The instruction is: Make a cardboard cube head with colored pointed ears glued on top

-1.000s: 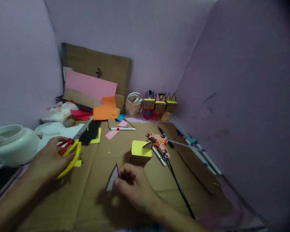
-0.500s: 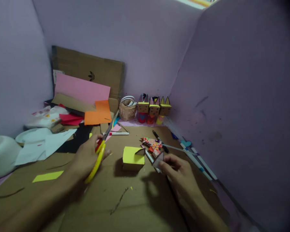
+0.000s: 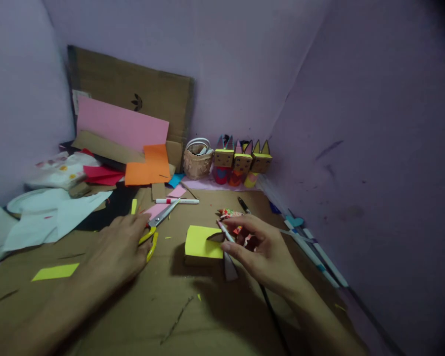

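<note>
My left hand [image 3: 120,244] has its fingers around one yellow handle of the scissors [image 3: 153,238], which lie low over the cardboard with the blades pointing away. My right hand [image 3: 265,249] is open, thumb and forefinger apart, just right of a small box [image 3: 202,241] with a yellow top. One dark-edged ear-shaped piece [image 3: 216,237] stands at the box's right edge. A second pointed piece [image 3: 230,269] lies beside the box, below my right thumb. Behind the fingers, a pale marker [image 3: 225,231] and a patterned red paper piece [image 3: 230,213] are partly hidden.
At the back stand a woven basket [image 3: 198,163] and several box-headed figures [image 3: 243,160] with ears. A red-and-white marker [image 3: 178,201] lies mid-table. Orange paper [image 3: 148,170], white sheets [image 3: 55,217] and a yellow strip [image 3: 55,272] are at left. White strips [image 3: 313,254] run along the right wall.
The scissors have come down from upright to lying low, left hand with them. My right hand has let go of the pointed piece, which now lies beside the box, and moved slightly left.
</note>
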Tool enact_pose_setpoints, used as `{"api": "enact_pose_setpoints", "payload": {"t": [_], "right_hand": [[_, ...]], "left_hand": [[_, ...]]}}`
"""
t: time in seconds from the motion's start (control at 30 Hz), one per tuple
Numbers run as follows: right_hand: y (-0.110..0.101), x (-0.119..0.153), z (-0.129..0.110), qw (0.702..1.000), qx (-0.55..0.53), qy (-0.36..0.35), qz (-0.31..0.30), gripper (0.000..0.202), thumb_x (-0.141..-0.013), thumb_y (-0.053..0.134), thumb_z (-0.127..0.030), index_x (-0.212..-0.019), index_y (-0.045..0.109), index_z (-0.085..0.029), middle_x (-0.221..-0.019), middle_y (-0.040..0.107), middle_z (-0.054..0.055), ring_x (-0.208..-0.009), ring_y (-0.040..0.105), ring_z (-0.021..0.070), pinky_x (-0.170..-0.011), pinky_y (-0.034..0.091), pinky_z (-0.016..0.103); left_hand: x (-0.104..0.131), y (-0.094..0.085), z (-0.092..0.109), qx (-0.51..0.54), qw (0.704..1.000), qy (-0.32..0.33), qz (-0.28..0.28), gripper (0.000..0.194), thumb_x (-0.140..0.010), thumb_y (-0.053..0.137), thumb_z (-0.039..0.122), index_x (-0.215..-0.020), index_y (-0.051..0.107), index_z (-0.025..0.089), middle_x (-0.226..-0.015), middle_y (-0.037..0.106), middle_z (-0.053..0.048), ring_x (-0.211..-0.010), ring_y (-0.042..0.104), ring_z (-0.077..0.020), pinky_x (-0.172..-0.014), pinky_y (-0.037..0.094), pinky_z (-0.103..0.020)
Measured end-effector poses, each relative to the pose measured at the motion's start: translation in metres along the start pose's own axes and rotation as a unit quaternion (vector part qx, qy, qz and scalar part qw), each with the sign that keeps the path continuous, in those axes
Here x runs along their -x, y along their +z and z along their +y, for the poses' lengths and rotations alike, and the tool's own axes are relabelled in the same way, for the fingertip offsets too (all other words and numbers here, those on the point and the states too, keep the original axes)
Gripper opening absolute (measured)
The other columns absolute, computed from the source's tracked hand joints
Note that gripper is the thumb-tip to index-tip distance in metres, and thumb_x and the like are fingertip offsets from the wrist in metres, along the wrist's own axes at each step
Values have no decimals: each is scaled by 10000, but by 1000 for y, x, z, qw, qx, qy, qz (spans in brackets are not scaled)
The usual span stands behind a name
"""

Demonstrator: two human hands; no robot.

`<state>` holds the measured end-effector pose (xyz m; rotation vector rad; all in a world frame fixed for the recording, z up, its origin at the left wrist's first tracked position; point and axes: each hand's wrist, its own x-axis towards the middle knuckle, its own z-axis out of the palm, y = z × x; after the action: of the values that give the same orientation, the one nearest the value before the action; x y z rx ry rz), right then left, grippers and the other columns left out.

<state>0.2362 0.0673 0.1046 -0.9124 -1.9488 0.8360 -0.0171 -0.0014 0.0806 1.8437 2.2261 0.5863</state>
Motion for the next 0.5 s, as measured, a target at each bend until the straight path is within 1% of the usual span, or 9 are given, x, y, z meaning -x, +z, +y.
{"api": "enact_pose_setpoints", "payload": {"t": [0.03,0.07,0.1,0.13,0.17,0.2,0.3,0.4,0.5], "right_hand": [[3,-3,0,1000,10,-19,-12,233,-678,720,-242,-905,701,-189,-867,690,62,-606,544,134,-514,405,234],[6,-6,1,999,20,-32,-21,187,-698,707,-233,-879,704,-186,-835,694,57,-629,559,140,-543,416,240],[8,-8,3,999,26,-38,-24,129,-716,690,-221,-838,707,-183,-794,697,49,-647,574,146,-570,424,246],[10,-11,5,999,25,-37,-25,73,-731,672,-207,-789,707,-180,-751,698,39,-655,586,149,-589,429,249],[12,-13,7,999,19,-30,-26,52,-740,654,-195,-742,703,-178,-712,697,30,-651,595,149,-596,432,249],[13,-16,10,999,13,-20,-27,68,-742,640,-186,-707,697,-178,-682,694,21,-639,600,148,-594,434,247],[16,-21,15,1000,2,8,-23,89,-725,632,-189,-656,686,-175,-639,685,10,-607,603,149,-577,435,247],[17,-23,17,999,-13,28,-22,88,-711,634,-205,-653,690,-169,-637,685,15,-610,606,154,-578,436,252],[17,-22,18,997,-47,49,-28,76,-685,639,-212,-651,691,-169,-626,681,14,-592,599,152,-565,447,251]], "left_hand": [[3,1,7,8,1000,20,9,576,-728,552,318,-1281,431,216,-1130,558,-149,-1027,524,-343,-820,415,-457],[6,2,16,51,998,31,11,706,-703,597,323,-1351,328,251,-1225,512,-122,-1067,511,-315,-864,416,-437],[9,4,25,102,994,24,-24,798,-684,632,324,-1383,250,293,-1258,495,-91,-1042,533,-281,-861,434,-411],[11,7,34,155,986,13,-69,841,-670,650,312,-1392,218,300,-1219,521,-79,-954,574,-253,-812,466,-389],[13,11,41,194,976,2,-102,876,-657,661,294,-1400,196,296,-1182,543,-74,-911,590,-242,-790,479,-382],[13,15,47,221,968,0,-117,888,-648,669,272,-1403,200,283,-1189,544,-76,-942,585,-243,-820,472,-380],[9,27,55,285,949,19,-134,782,-654,669,227,-1353,320,249,-1218,550,-64,-1071,539,-246,-907,431,-359],[4,29,55,307,942,34,-128,599,-677,647,194,-1238,443,245,-1121,609,-23,-1009,568,-217,-859,445,-317],[2,22,57,290,947,50,-125,499,-686,632,164,-1158,490,242,-1058,630,0,-959,580,-197,-810,446,-290]]}}
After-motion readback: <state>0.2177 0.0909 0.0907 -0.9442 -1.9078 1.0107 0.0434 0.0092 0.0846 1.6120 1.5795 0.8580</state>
